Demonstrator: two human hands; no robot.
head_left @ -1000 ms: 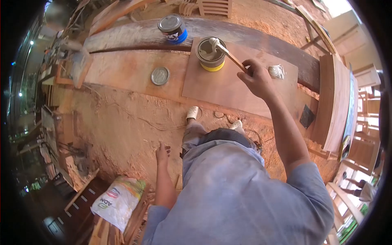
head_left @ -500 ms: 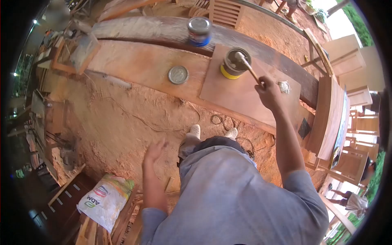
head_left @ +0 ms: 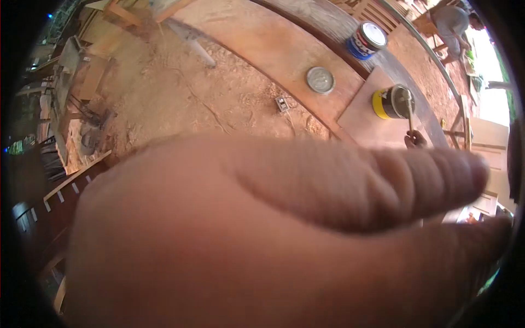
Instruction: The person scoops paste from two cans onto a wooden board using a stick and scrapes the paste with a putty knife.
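Very close to the camera, my left hand [head_left: 257, 235] fills the lower part of the view. Its thumb is stretched out to the right, apart from a finger below it, and nothing shows between them. My right hand [head_left: 416, 140], small and partly hidden behind the left thumb, grips a wooden stick [head_left: 410, 117]. The stick's coated end rests at the mouth of an open can [head_left: 391, 102] with a yellow band. This can stands on a flat brown board [head_left: 363, 112]. A round lid [head_left: 320, 80] lies on the wooden surface, and a blue can [head_left: 366, 40] stands behind it.
A long dark plank [head_left: 322, 24] runs behind the wooden surface [head_left: 262, 41]. On the sandy ground are a small socket box [head_left: 282, 104] and a cord. Another person [head_left: 453, 27] bends over at the upper right. Wood pieces stand at the left.
My left hand has risen from beside my body to just before the camera, covering my torso. The view has turned, so the cans and lid appear farther right. My right hand still holds the stick.
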